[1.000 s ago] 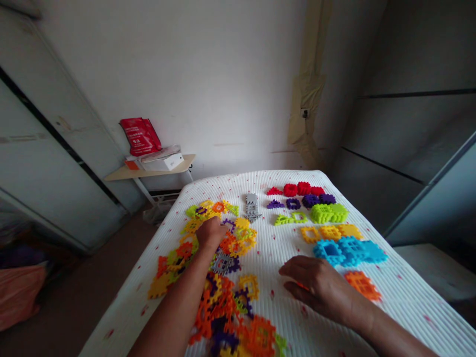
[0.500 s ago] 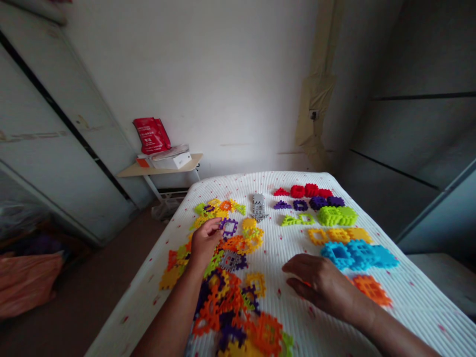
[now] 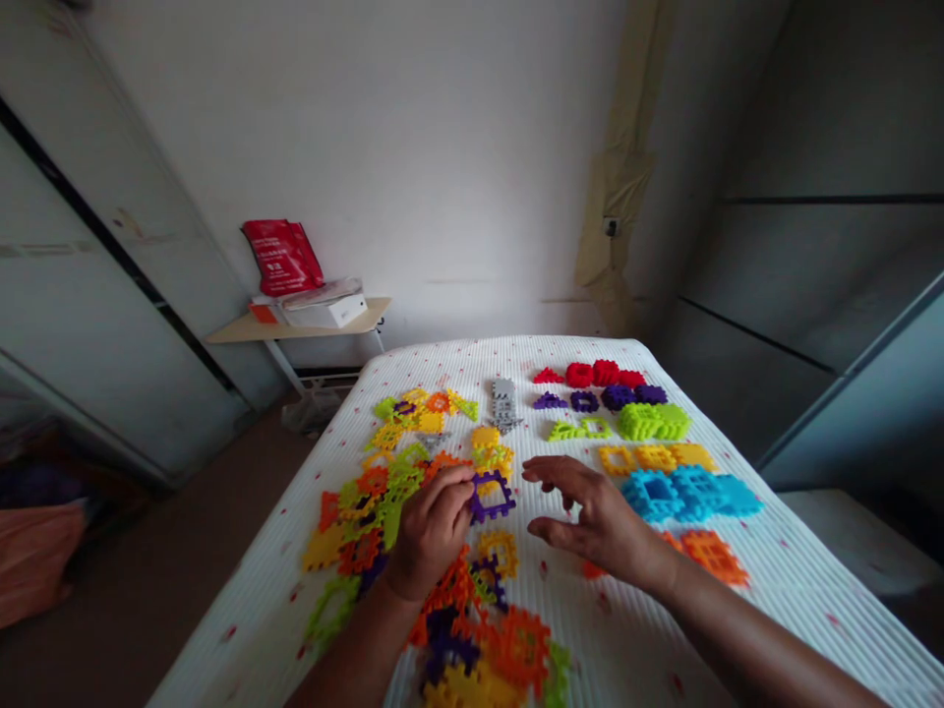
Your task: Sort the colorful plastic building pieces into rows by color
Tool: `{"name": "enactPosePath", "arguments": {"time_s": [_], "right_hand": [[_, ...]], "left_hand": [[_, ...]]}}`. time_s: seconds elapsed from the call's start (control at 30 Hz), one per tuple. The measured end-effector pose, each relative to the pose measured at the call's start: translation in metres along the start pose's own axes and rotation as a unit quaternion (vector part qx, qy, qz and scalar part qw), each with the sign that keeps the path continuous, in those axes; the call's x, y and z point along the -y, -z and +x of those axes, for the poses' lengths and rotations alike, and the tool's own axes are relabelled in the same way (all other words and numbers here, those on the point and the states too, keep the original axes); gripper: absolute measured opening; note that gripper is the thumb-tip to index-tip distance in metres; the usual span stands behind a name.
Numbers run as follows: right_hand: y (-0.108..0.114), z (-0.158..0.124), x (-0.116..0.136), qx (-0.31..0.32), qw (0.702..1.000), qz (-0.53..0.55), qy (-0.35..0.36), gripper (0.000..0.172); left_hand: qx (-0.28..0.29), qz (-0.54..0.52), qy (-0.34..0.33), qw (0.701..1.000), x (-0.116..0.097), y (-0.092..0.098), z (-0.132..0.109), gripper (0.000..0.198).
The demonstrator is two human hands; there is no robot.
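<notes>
My left hand (image 3: pixel 435 521) pinches a purple square frame piece (image 3: pixel 492 498) with toothed edges and an open centre, held above the loose pile. Facing it, my right hand (image 3: pixel 590 516) has its thumb and fingers spread, with nothing between them. Beneath and around my left hand lies a mixed heap of plastic interlocking pieces, among them an orange piece (image 3: pixel 522 639) and a yellow frame piece (image 3: pixel 499 553). Beyond the right hand, purple pieces (image 3: pixel 618 396) form a row. Blue pieces (image 3: pixel 689 492) are stacked near the right wrist.
Red pieces (image 3: pixel 605 372), green pieces (image 3: pixel 653 421), yellow pieces (image 3: pixel 656 457) and orange pieces (image 3: pixel 714 558) are grouped on the right of the white bedspread (image 3: pixel 258 590). Grey pieces (image 3: pixel 502 403) lie at the back middle. A small table (image 3: pixel 243 329) stands beyond the left edge.
My left hand has brought the purple frame piece right and nearer to me. My right hand has moved up and left, its fingers opening wider. The view has shifted slightly.
</notes>
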State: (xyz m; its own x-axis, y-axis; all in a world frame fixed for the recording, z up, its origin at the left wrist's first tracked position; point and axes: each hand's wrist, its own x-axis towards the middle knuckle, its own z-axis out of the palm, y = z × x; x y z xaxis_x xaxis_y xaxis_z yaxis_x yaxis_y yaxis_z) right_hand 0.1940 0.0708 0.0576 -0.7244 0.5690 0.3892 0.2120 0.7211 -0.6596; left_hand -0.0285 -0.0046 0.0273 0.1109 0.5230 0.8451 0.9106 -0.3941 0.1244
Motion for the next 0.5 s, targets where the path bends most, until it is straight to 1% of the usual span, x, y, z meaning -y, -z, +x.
{"name": "enactPosePath", "arguments": {"time_s": [0.07,0.13,0.23,0.4,0.5], "right_hand": [[-0.004,0.004,0.0,0.008,0.999,-0.022,0.025,0.047],[-0.007,0.007,0.0,0.021,0.998,-0.036,0.046,0.051],[-0.009,0.011,0.002,0.049,0.996,-0.044,0.055,0.055],[-0.006,0.013,0.008,0.113,0.99,-0.055,0.06,0.055],[-0.007,0.011,0.013,0.131,0.986,-0.076,0.062,0.052]], "left_hand": [[-0.008,0.011,-0.016,1.0,-0.002,-0.002,-0.003,0.023],[-0.015,0.02,-0.033,0.999,-0.004,-0.004,-0.004,0.022],[-0.021,0.029,-0.059,0.998,-0.008,-0.004,-0.004,0.021],[-0.003,0.023,-0.087,0.996,-0.012,-0.005,-0.01,0.017],[0.01,0.014,-0.093,0.996,-0.013,-0.01,-0.016,0.015]]}}
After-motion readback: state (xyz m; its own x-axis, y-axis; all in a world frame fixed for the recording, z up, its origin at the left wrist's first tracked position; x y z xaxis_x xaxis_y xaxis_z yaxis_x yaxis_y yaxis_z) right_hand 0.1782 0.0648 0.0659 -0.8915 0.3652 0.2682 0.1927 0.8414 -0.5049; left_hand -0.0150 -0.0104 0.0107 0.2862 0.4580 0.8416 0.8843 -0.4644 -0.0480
